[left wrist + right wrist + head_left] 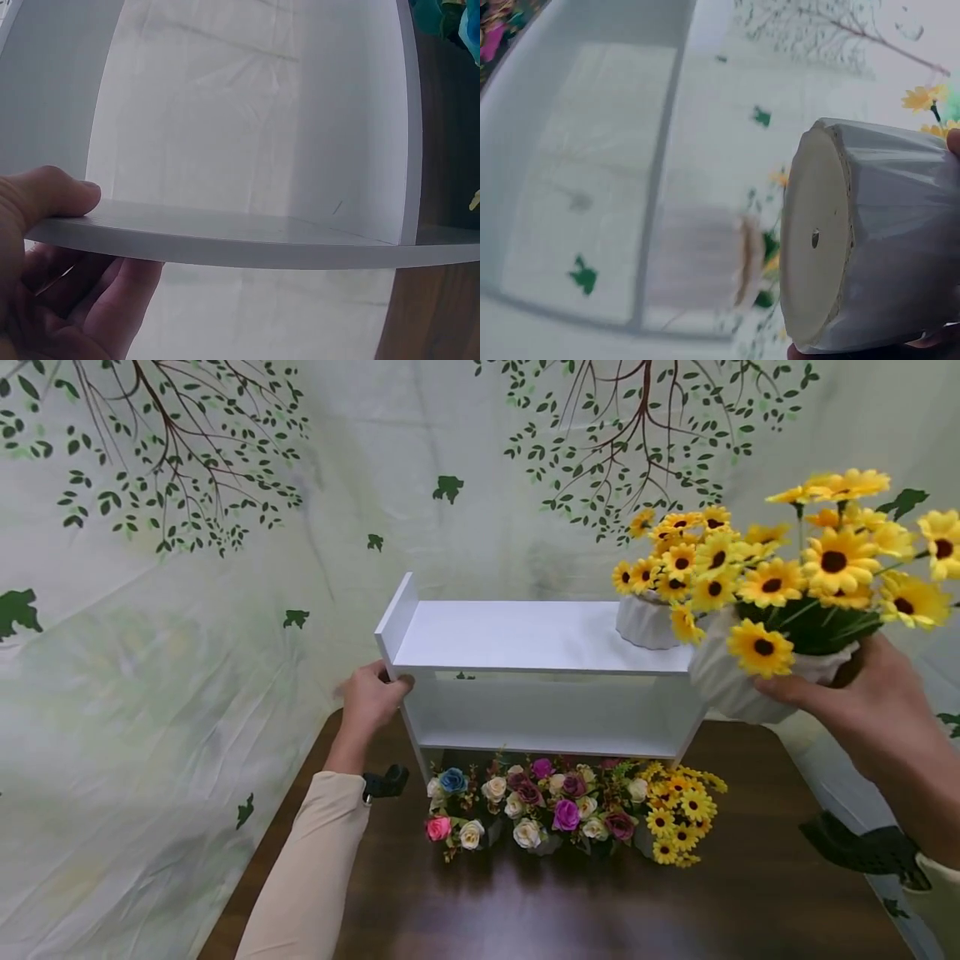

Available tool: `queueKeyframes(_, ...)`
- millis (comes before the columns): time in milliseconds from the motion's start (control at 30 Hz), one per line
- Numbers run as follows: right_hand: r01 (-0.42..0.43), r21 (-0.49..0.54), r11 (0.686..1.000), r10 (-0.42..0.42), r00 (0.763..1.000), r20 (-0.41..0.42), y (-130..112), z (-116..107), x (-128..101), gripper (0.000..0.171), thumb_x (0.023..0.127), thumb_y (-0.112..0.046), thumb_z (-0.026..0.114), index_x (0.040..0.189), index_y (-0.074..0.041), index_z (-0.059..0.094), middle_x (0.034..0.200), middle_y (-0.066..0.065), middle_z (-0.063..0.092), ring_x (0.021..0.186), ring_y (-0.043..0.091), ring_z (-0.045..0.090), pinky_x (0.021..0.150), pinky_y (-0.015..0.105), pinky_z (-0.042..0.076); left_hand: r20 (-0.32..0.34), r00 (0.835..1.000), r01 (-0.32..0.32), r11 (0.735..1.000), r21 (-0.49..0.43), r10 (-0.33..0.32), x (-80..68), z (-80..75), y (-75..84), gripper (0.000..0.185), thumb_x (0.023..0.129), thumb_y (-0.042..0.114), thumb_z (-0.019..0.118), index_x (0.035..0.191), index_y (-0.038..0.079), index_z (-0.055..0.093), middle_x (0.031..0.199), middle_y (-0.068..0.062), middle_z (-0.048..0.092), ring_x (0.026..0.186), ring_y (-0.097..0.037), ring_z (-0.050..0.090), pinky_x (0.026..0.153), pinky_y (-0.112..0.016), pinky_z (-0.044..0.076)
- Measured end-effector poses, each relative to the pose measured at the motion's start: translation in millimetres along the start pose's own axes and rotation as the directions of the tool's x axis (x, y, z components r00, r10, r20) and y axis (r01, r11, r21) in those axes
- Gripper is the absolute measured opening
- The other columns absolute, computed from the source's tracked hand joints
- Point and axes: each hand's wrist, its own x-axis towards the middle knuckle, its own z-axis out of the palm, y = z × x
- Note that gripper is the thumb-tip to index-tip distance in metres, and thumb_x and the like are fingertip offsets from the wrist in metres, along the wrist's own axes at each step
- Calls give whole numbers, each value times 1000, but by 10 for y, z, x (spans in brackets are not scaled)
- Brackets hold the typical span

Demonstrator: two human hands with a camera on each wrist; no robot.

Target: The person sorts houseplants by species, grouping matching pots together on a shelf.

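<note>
We are viewing a white shelf [517, 631] standing on a dark desk [600, 906], its long axis running left to right across the centre of the head frame. At the right of that frame, the right hand [885, 718] is grasping a white fluted pot [738, 681] of yellow flowers [836, 564]. The pot is lying to the left of the palm and overlapping the shelf's right end, its axis leaning so that the mouth is tipping toward the upper right. We are judging the governing relation to be that between this pot's base and the right end of the top board, where a second pot [647, 622] is standing; the right hand is being the nearer one. At the shelf's opposite end, the left hand [371, 697] is gripping the side panel [396, 614]. Roses [566, 815] and smaller yellow flowers [696, 806] are filling the lower centre.

In the left wrist frame, we are seeing this grip more plainly: at lower left, the thumb [64, 196] is pressing one face of the panel while the fingers [124, 300] are reaching behind the other. Only the right wrist frame is showing the grasped pot's underside, its drainage hole [815, 238] facing left and the base resting on nothing; the second pot is appearing blurred, left of it.
</note>
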Motion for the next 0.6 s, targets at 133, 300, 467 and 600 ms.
queueKeyframes(133,44,28,999,-46,998,42,-322,86,227,88,83,-7,77,152,-34,30,145,-3,46,121,9,48,79,7,41,-1,1000,-6,1000,4,6,22,-5,-4,44,91,26,59,127,1,63,124,-23,67,101,-34,62,81,-42,52)
queueKeyframes(300,106,72,992,-112,990,82,-632,165,490,82,82,-9,78,150,-31,36,144,-4,49,125,13,49,88,15,45,-8,1000,-11,1000,3,11,31,-2,-26,43,91,24,60,126,-1,64,125,-23,67,103,-35,63,85,-45,53)
queueKeyframes(467,131,147,980,-146,985,93,-853,207,759,76,82,-6,77,147,-25,41,140,-8,51,126,14,48,108,31,42,-14,1000,-8,1000,17,9,28,-1,-37,43,91,24,60,125,-1,64,125,-23,67,103,-35,64,83,-44,52)
queueKeyframes(600,87,176,980,-105,990,95,-1003,261,960,72,83,-10,77,144,-25,43,135,-10,52,124,13,49,115,41,37,-20,1000,-4,1000,9,5,31,0,-41,43,89,24,60,124,0,65,124,-22,68,100,-33,63,81,-42,52)
